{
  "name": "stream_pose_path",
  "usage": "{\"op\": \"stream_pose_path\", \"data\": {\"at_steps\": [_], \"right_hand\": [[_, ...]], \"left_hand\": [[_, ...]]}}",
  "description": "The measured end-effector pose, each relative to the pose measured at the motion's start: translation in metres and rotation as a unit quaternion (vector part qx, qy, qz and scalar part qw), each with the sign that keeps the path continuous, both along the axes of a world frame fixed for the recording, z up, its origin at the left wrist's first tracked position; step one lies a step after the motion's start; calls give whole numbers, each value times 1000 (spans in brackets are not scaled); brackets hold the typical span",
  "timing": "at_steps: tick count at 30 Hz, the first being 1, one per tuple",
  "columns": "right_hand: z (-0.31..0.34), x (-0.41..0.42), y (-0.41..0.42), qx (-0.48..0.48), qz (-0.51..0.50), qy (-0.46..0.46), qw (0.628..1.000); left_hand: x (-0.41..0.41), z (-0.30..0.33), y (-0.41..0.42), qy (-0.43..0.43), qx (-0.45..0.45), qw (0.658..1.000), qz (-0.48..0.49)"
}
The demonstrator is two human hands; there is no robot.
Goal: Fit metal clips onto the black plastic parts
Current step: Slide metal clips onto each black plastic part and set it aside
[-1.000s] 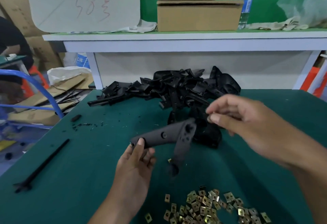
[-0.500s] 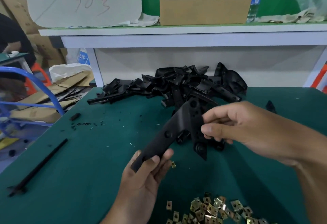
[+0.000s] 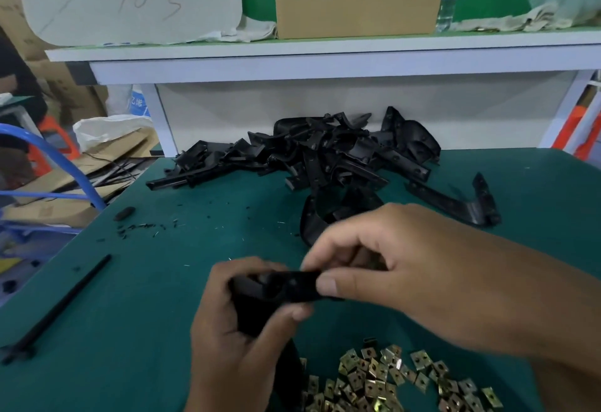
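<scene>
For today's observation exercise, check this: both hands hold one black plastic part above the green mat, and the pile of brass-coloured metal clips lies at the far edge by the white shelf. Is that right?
Not quite. The head view shows the pile of metal clips at the near edge of the green mat, just below the hands. The heap of black plastic parts lies by the white shelf. The left hand and right hand do hold one black plastic part.

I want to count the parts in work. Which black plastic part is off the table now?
The black plastic part gripped between the left hand and the right hand, above the metal clips. All others lie in the pile or loose on the mat.
</scene>
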State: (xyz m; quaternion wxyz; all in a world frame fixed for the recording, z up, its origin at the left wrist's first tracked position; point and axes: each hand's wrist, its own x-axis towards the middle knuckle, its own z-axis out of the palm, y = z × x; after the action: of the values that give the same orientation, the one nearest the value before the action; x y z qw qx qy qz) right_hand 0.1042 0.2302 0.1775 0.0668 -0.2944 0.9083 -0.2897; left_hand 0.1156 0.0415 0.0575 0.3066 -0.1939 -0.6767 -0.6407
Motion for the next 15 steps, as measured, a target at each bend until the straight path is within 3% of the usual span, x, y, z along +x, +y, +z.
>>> {"op": "stream_pose_path", "data": {"at_steps": [4, 7, 15], "right_hand": [[2, -10, 5, -166, -4, -74, 983], [0, -19, 8, -202, 15, -108, 973], [-9, -29, 15, -252, 8, -190, 949]], "left_hand": [[8, 10, 4, -126, 170, 972, -104], [9, 7, 12, -199, 245, 933, -175], [6, -8, 19, -259, 262, 908, -200]]}}
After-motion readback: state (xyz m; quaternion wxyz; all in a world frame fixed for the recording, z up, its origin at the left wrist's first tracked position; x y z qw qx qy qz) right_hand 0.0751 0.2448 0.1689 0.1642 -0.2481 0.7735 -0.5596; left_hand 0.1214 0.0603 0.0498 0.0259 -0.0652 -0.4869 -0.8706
